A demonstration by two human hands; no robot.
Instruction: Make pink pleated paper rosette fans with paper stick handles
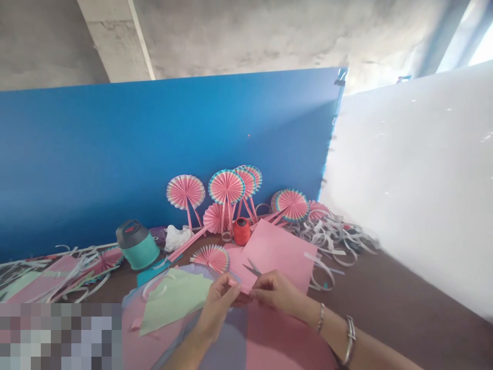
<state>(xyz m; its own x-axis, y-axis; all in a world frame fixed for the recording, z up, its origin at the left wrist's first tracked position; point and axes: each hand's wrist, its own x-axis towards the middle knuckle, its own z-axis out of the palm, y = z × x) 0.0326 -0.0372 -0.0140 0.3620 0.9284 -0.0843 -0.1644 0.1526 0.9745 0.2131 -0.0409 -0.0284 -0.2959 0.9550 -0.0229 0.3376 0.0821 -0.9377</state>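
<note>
A narrow folded pink paper strip (244, 290) is stretched between my two hands. My left hand (222, 299) pinches its left end between thumb and fingers. At the other end, my right hand (274, 291) is closed on it, with bracelets on that wrist. Open scissor blades (252, 267) show just beyond my right fingers, over the pink sheet (279, 249); their handles are hidden, so I cannot tell whether they lie there or are in my hand. Behind my left hand rests a half-opened pleated paper fan (211, 258). Pale green paper (177, 295) lies to its left.
Round pink paper fans (226, 186) lean against a blue panel (154, 139). A red thread spool (242, 231) and a teal-and-grey container (137, 245) stand at the back. Curled white paper strips (335, 234) are heaped at right. A white panel (416, 169) borders the table's right side.
</note>
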